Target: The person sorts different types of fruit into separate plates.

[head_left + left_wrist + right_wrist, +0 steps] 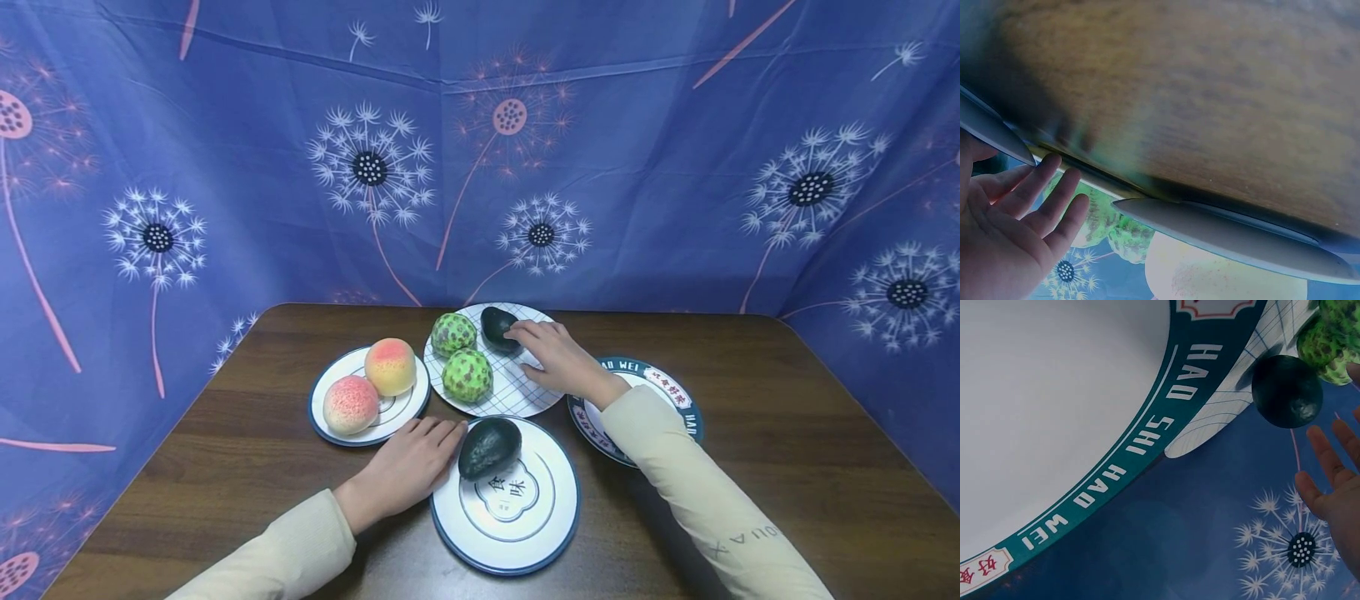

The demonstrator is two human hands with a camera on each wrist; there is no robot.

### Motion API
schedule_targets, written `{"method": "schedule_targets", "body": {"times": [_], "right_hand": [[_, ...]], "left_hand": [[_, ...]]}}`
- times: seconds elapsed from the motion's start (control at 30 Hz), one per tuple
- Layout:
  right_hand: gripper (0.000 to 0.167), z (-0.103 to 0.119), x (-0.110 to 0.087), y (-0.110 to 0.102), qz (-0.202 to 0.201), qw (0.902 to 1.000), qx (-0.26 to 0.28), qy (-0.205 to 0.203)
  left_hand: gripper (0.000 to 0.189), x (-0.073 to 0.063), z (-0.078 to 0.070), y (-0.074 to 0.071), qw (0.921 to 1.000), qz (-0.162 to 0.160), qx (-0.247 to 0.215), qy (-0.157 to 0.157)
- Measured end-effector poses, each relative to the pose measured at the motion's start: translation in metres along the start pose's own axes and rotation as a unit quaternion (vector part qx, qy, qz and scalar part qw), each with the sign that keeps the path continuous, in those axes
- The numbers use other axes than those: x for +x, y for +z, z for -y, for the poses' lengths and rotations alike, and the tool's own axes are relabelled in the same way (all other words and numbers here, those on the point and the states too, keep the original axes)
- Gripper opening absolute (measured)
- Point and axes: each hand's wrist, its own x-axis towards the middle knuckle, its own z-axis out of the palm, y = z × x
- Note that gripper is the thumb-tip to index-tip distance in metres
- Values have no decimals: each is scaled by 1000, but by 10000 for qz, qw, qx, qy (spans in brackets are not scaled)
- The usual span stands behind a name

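My right hand reaches over the white grid-patterned plate, its fingertips at the dark avocado at the back. In the right wrist view, the fingers are spread beside that avocado; contact is hard to tell. Two green, brown-spotted, bumpy fruits, one behind and one in front, share the plate. My left hand lies at the left rim of the blue-edged front plate, which bears another avocado. Its fingers look loosely extended in the left wrist view, near the plate's edge.
At the left, a blue-rimmed plate carries two peaches, one pinkish and one yellow-red. A green-rimmed lettered plate lies partly under my right forearm. Behind the wooden table hangs a blue dandelion-print cloth.
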Motion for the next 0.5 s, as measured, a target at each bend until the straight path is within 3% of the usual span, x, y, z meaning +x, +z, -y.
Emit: {"method": "schedule_targets", "body": {"times": [0.5], "right_hand": [[55,-12,22,8,66,9991,-97,403]], "left_hand": [[49,-1,0,1,10000,-56,12,50]]}}
